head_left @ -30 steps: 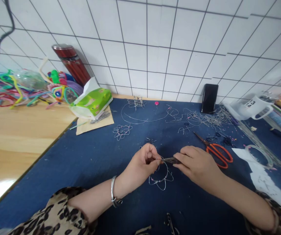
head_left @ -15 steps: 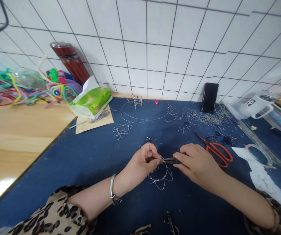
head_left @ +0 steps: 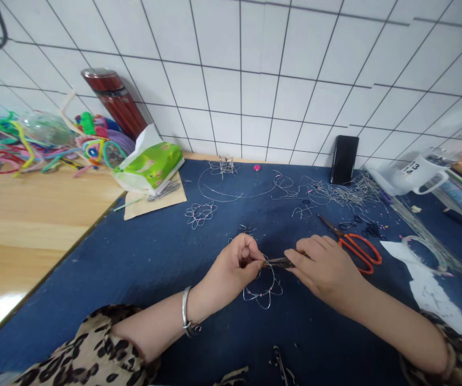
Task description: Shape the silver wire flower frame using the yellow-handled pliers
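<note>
My left hand is closed in a pinch on a thin wire flower with small pink beads, which hangs partly over the blue cloth. My right hand is closed round small dark pliers, whose tip meets the wire right at my left fingertips. Both hands hover low over the middle of the cloth. A silver bangle sits on my left wrist.
Orange-handled scissors lie just right of my right hand. Another wire flower, loose wire loops and a heap of wire bits lie farther back. A phone, a white jug, a green tissue pack and coloured pipe cleaners stand round.
Nothing has visibly moved apart from a slight shift of the camera; both hands keep the same hold on wire and pliers.
</note>
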Available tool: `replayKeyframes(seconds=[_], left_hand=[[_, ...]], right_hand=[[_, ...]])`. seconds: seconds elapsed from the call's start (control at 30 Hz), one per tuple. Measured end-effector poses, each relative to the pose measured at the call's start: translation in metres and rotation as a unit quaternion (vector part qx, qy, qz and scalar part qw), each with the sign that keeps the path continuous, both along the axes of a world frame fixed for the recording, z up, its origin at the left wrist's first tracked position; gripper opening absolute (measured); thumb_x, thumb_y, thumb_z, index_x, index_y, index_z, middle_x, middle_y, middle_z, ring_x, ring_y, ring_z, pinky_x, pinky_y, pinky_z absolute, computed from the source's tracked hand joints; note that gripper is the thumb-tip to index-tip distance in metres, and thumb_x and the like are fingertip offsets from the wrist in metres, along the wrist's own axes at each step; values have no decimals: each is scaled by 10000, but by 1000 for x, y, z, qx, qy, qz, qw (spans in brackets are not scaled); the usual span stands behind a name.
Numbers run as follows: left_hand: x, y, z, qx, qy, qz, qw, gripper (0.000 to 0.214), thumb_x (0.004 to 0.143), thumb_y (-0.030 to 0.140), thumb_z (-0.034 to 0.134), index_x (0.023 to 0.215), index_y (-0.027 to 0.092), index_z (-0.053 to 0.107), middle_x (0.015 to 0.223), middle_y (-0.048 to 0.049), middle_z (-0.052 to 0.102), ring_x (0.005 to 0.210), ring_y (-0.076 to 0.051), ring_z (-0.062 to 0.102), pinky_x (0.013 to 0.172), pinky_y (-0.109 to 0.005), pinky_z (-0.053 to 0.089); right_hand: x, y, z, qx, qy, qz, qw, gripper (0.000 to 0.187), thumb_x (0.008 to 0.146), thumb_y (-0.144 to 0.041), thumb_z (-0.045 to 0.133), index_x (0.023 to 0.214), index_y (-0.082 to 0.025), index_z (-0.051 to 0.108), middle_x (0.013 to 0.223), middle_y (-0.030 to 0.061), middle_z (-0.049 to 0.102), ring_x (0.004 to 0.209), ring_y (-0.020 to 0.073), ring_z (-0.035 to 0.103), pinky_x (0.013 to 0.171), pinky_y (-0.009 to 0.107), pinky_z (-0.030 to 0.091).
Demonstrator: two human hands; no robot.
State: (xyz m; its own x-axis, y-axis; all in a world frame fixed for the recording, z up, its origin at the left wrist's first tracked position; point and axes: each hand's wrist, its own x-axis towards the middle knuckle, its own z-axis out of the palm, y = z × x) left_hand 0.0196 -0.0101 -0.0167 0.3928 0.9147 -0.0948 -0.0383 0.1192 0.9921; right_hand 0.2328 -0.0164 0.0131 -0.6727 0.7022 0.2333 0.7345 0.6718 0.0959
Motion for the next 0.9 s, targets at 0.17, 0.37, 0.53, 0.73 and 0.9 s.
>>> replayKeyframes(seconds=[0.17, 0.37, 0.53, 0.73, 0.9], left_hand=[[1, -1, 0, 6, 6, 8, 1000, 143, 776, 102, 536, 827, 186, 432, 752, 10, 577, 552, -75, 440, 488, -203, 328], [2, -2, -1, 7, 9, 22, 1000, 150, 769, 100, 540, 823, 185, 428, 735, 15, 566, 553, -74, 444, 487, -198, 336], [2, -3, 0, 5, 14, 28, 1000, 153, 774, 98, 535, 816, 183, 415, 711, 25, 548, 549, -70, 433, 484, -193, 329], [2, -3, 2, 7, 32, 35, 999, 152, 759, 95, 539, 790, 180, 417, 676, 33, 537, 539, -72, 439, 486, -198, 336], [2, -2, 0, 2, 30, 33, 999, 149, 763, 96, 540, 800, 182, 424, 691, 27, 549, 538, -71, 447, 480, -199, 337]], right_hand=[[0, 0, -2, -14, 3, -9, 1000, 172, 852, -291, 492, 972, -200, 577, 812, 33, 512, 721, 154, 414, 650, 296, 286], [-1, 1, -3, -19, -1, -8, 1000, 179, 860, -284, 478, 981, -195, 576, 817, 37, 515, 727, 161, 409, 654, 304, 286], [-1, 1, -4, -24, -6, -6, 1000, 176, 860, -270, 474, 989, -197, 569, 826, 35, 518, 732, 166, 407, 649, 306, 282], [-1, 1, -6, -17, -1, 5, 1000, 162, 850, -256, 485, 966, -192, 577, 813, 34, 528, 723, 159, 413, 644, 296, 290], [-1, 2, -7, -12, 4, 12, 1000, 161, 846, -253, 486, 956, -187, 584, 800, 33, 532, 714, 156, 416, 637, 292, 292]])
